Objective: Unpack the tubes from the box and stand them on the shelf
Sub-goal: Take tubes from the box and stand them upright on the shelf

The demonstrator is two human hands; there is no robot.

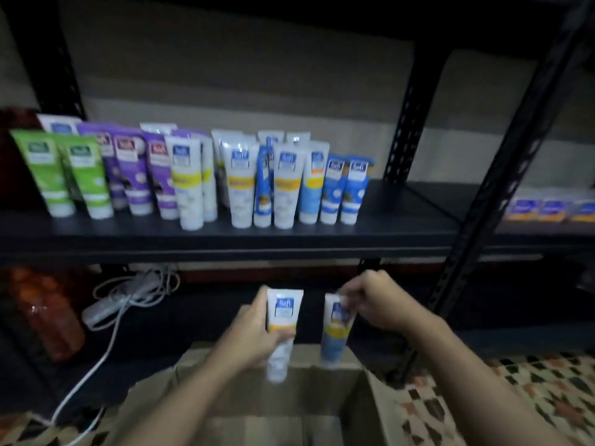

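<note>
Low centre, the left hand [254,329] grips a white-and-yellow plastic tube [285,312] mid-body; the right hand [376,300] pinches a blue-and-yellow plastic tube [333,344] by its crimp. Both seem light and squeezable.

White power strip [106,309] with cable at eight o'clock; orange container [48,320] at nine; blue-orange packs [553,209] at three; patterned floor [531,391] at five.

Left hand [254,329] grips white-yellow tube [281,329], right hand [375,300] pinches blue-yellow tube [336,333], both above open cardboard box [363,400]. Green, purple, white, blue tubes [193,175] upright on black shelf [402,220].
</note>
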